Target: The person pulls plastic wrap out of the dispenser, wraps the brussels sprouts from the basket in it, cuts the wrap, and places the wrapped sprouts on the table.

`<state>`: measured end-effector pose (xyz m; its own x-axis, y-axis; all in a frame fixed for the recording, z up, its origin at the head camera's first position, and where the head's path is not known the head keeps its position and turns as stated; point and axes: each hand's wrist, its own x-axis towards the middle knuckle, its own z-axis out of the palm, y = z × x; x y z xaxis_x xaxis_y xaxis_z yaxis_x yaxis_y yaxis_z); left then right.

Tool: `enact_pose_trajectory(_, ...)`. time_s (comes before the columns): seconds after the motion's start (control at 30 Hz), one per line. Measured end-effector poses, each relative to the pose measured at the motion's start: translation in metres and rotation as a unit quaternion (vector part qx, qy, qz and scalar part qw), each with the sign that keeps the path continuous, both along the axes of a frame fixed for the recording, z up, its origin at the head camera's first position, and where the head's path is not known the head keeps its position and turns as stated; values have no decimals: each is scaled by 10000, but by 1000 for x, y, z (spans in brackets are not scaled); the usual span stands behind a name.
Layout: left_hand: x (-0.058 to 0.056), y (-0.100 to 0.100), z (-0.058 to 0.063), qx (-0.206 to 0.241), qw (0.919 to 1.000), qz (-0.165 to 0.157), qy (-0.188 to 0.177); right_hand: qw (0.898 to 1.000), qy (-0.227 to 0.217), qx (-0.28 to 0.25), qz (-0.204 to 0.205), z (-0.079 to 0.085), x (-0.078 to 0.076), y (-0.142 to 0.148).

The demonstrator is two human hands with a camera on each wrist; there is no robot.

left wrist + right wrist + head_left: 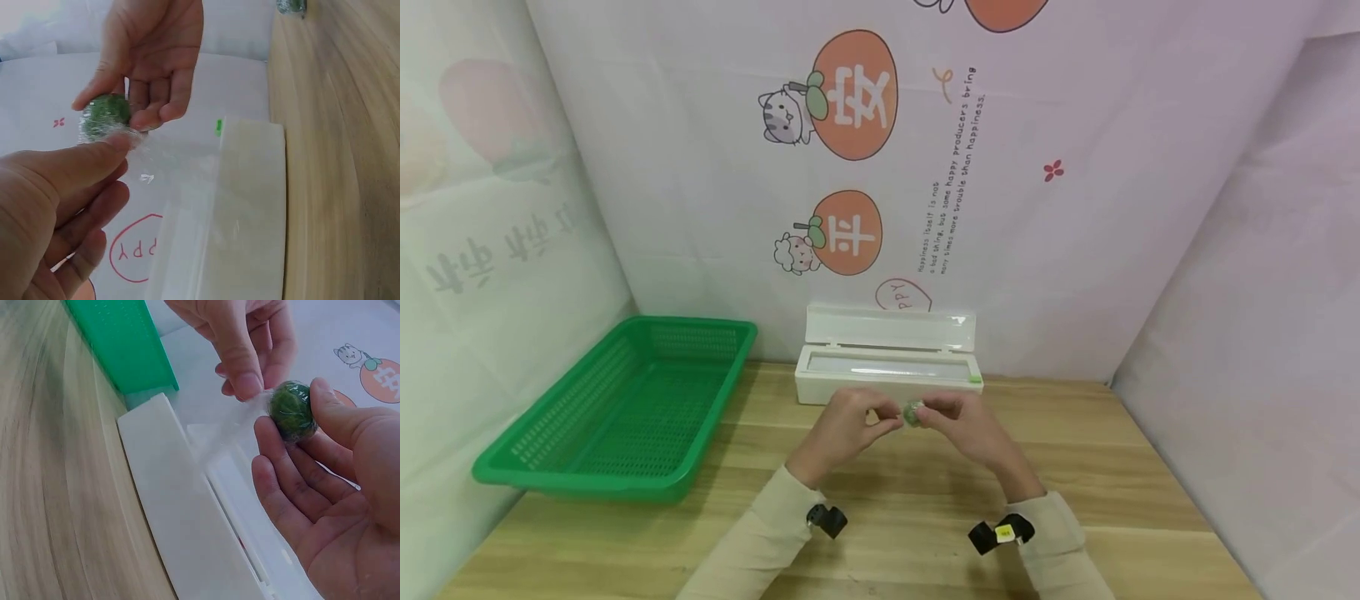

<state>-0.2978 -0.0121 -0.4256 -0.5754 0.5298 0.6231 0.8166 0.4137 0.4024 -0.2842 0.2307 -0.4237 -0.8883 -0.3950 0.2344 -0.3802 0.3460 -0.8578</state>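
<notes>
A small round green item (pixel 292 411), bundled in clear cling film, is between my two hands above the table, in front of a white box. My right hand (pixel 967 427) holds it between thumb and fingers. With thumb and fingertips, my left hand (pixel 848 423) pinches the gathered film (pixel 139 136) at one side of it. The right wrist view shows the left fingertips (pixel 249 384) right beside the green item. What the green item is under its film, I cannot tell.
The long white box (pixel 887 390), like a cling film dispenser, stands at the back wall with its lid (pixel 891 330) raised. A green plastic basket (pixel 587 482) sits at the left. Another green wrapped item (pixel 291 6) lies on the wooden table (pixel 1120 467).
</notes>
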Motion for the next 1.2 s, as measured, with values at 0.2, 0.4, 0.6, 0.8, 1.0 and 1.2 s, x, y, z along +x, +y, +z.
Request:
enact_pose_trajectory(0.2, -2, -1, -5, 275, 9995, 21, 137, 9992, 49, -389, 79, -2, 1, -8)
enact_pose_trajectory(0.4, -5, -3, -7, 412, 9989, -25, 243, 9981, -34, -613, 2, -5, 1, -15)
enact_pose_trajectory(0.6, -6, -6, -8, 549, 9983, -147, 148, 9975, -128, -681, -138, -9, 1, -21)
enact_pose_trajectory(0.8, -10, -6, -11, 587, 9981, -107, 182, 9956, -213, -846, -344, -15, 0, -28)
enact_pose_trajectory(1.0, -10, -6, -12, 371, 9991, -61, 174, 9947, -416, -816, -462, -17, 1, -31)
enact_pose_trajectory(1.2, -10, -9, -7, 214, 9996, -198, -17, 9969, -518, -480, -344, -18, -4, -19)
